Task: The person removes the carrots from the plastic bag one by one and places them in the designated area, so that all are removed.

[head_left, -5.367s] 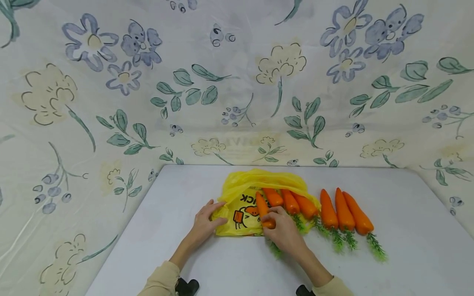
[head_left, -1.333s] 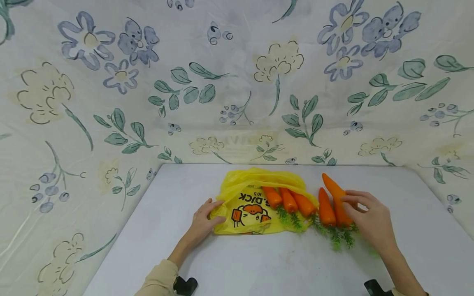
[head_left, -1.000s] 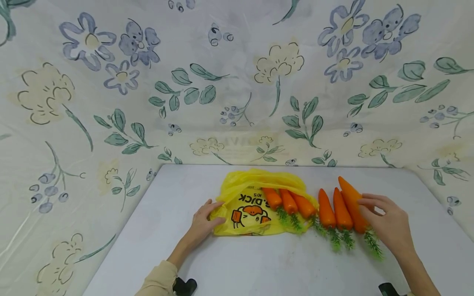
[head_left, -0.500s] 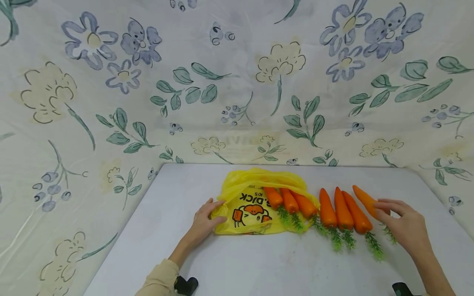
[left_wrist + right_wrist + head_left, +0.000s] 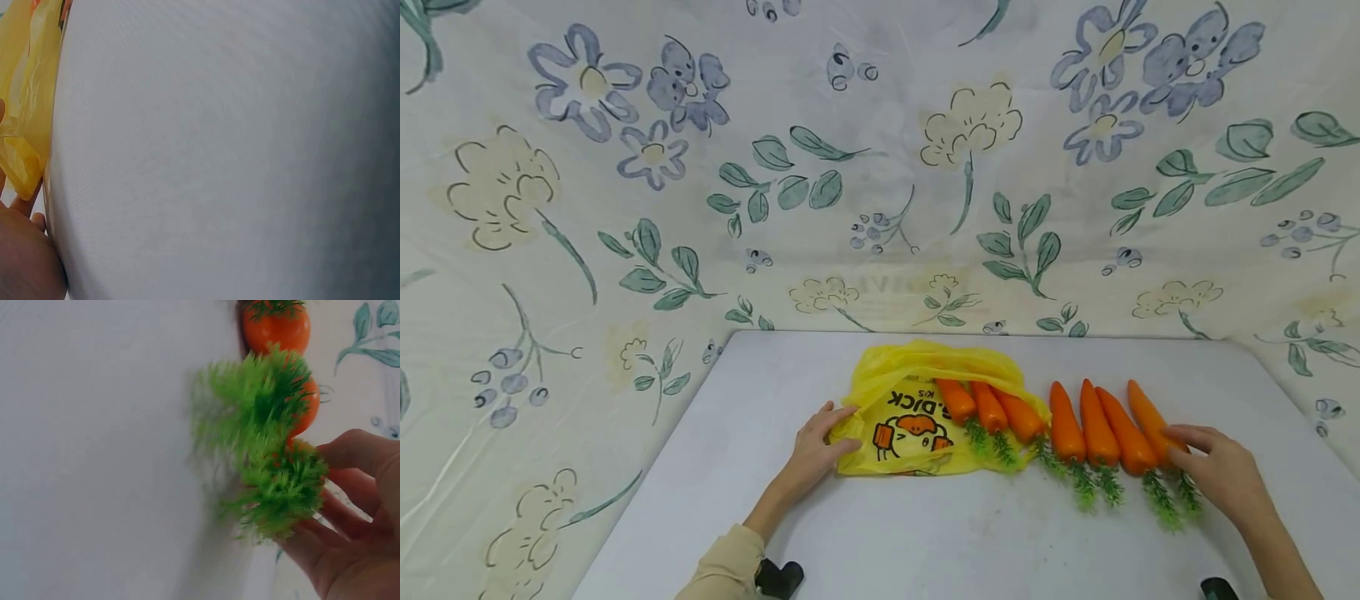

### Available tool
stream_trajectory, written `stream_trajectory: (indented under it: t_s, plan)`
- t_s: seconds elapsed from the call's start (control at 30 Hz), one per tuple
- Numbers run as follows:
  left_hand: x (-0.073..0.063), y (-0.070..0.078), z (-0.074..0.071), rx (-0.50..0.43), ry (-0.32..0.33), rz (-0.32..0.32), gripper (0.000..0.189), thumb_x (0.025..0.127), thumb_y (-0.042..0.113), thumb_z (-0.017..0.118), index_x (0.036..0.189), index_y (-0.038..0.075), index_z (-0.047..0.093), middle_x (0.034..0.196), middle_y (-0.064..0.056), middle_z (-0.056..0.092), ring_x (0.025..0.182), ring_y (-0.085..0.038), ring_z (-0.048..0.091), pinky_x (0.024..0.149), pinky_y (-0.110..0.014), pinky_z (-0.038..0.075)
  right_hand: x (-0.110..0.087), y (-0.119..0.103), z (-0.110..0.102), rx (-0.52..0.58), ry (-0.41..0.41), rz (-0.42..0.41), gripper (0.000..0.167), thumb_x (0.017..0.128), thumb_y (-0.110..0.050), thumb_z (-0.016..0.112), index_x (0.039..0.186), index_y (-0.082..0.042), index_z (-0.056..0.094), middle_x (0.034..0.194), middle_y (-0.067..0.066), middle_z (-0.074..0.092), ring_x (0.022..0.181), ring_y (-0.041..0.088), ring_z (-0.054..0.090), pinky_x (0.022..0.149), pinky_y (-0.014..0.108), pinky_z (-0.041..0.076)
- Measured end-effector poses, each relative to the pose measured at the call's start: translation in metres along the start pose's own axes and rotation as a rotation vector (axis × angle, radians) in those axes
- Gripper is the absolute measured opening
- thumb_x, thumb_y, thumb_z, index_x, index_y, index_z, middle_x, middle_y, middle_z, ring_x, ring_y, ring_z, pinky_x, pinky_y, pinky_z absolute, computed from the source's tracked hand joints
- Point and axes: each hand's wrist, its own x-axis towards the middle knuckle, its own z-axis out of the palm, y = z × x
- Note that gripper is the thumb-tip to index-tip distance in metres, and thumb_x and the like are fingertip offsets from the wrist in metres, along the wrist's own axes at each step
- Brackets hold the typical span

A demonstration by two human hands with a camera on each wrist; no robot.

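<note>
At the right end of a row of orange carrots with green tops, my right hand [image 5: 1221,468] grips the outermost carrot [image 5: 1148,421] near its leafy end. In the right wrist view, thumb and fingers close around that carrot behind its feathery green top [image 5: 284,490]. My left hand [image 5: 814,446] holds the left edge of a yellow plastic bag [image 5: 891,458], printed with a cartoon figure. Left wrist view: only part of the hand [image 5: 28,259] shows beside the bag [image 5: 37,81]. Several carrots [image 5: 990,408] lie at the bag's mouth, tips hidden inside it.
Other carrots [image 5: 1097,425] lie side by side, tips away from me, between the bag and my right hand. All rest on a white table [image 5: 970,542], whose far edge meets a flowered cloth backdrop [image 5: 880,183]. Black wrist mounts [image 5: 778,579] sit below both hands.
My right hand has carried one carrot from on top of the bag rightward past the row and lowered it beside the others. My left hand has stayed at the bag's edge.
</note>
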Motion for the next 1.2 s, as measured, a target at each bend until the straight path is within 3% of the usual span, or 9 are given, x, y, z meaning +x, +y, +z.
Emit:
stream_trajectory:
  t_s: [0.1,0.3,0.4,0.5,0.57,0.87,1.07,1.13,1.2]
  plan:
    - [-0.0002,0.0004,0.0005,-0.003,0.000,0.003,0.058,0.086,0.033,0.066,0.142,0.020,0.054,0.163,-0.014,0.023,0.151,-0.037,0.013,0.115,-0.068,0.005,0.0022,0.0024,-0.0022,-0.027,-0.052,-0.008,0.045,0.097,-0.021,0.054,0.131,0.009,0.056,0.139,0.038,0.042,0.124,0.058,0.036,0.096,0.071,0.037]
    - [-0.0011,0.0009,0.0004,-0.003,-0.003,0.000,0.059,0.087,0.033,0.065,0.143,0.020,0.054,0.163,-0.015,0.021,0.151,-0.038,0.012,0.115,-0.069,0.005,0.0002,0.0016,-0.0009,-0.064,-0.048,-0.107,0.040,0.093,-0.012,0.053,0.125,0.009,0.061,0.135,0.036,0.047,0.121,0.057,0.041,0.091,0.070,0.039]
    - [-0.0012,0.0012,0.0004,-0.003,-0.007,0.002,0.059,0.087,0.033,0.065,0.143,0.020,0.053,0.163,-0.016,0.021,0.151,-0.038,0.012,0.115,-0.068,0.004,-0.0018,0.0006,0.0017,-0.082,-0.017,-0.136,0.038,0.092,-0.010,0.054,0.124,0.009,0.063,0.133,0.035,0.050,0.105,0.046,0.051,0.076,0.051,0.048]
    - [-0.0008,0.0019,0.0006,-0.003,-0.005,0.003,0.059,0.087,0.032,0.065,0.143,0.019,0.053,0.163,-0.016,0.021,0.151,-0.038,0.012,0.116,-0.067,0.004,-0.0030,-0.0003,0.0038,-0.093,0.009,-0.154,0.037,0.092,-0.009,0.053,0.123,0.009,0.063,0.133,0.033,0.051,0.086,0.031,0.051,0.061,0.033,0.037]
    - [-0.0006,0.0022,0.0008,-0.002,-0.004,-0.002,0.059,0.087,0.032,0.065,0.143,0.019,0.053,0.163,-0.016,0.021,0.151,-0.038,0.012,0.115,-0.068,0.004,-0.0034,-0.0009,0.0048,-0.100,0.017,-0.165,0.036,0.092,-0.008,0.053,0.122,0.009,0.064,0.132,0.033,0.051,0.081,0.026,0.049,0.058,0.030,0.034]
    - [-0.0007,0.0029,0.0003,-0.008,-0.009,0.000,0.060,0.087,0.031,0.065,0.144,0.018,0.052,0.163,-0.016,0.021,0.151,-0.038,0.011,0.116,-0.066,0.003,-0.0047,-0.0029,0.0051,-0.110,-0.005,-0.184,0.034,0.094,-0.007,0.052,0.122,0.009,0.063,0.133,0.033,0.049,0.073,0.020,0.045,0.057,0.029,0.034]
    - [-0.0006,0.0031,0.0000,-0.009,-0.009,0.003,0.060,0.087,0.031,0.065,0.144,0.018,0.052,0.163,-0.016,0.022,0.151,-0.036,0.011,0.117,-0.065,0.002,-0.0050,-0.0045,0.0029,-0.094,-0.026,-0.158,0.035,0.094,-0.009,0.052,0.123,0.008,0.062,0.136,0.034,0.047,0.098,0.040,0.053,0.067,0.040,0.042]
    - [-0.0005,0.0032,0.0000,-0.007,-0.010,0.006,0.060,0.087,0.031,0.065,0.144,0.018,0.052,0.163,-0.016,0.022,0.151,-0.036,0.011,0.117,-0.065,0.002,-0.0054,-0.0045,0.0021,-0.086,-0.032,-0.152,0.036,0.094,-0.010,0.052,0.123,0.007,0.062,0.136,0.034,0.047,0.112,0.049,0.049,0.075,0.051,0.047]
    - [-0.0006,0.0032,0.0000,-0.006,-0.010,0.008,0.060,0.087,0.031,0.064,0.144,0.018,0.052,0.163,-0.015,0.023,0.151,-0.035,0.011,0.117,-0.064,0.002,-0.0059,-0.0042,0.0020,-0.080,-0.033,-0.150,0.036,0.093,-0.011,0.052,0.123,0.007,0.062,0.135,0.035,0.047,0.117,0.053,0.046,0.081,0.060,0.047]
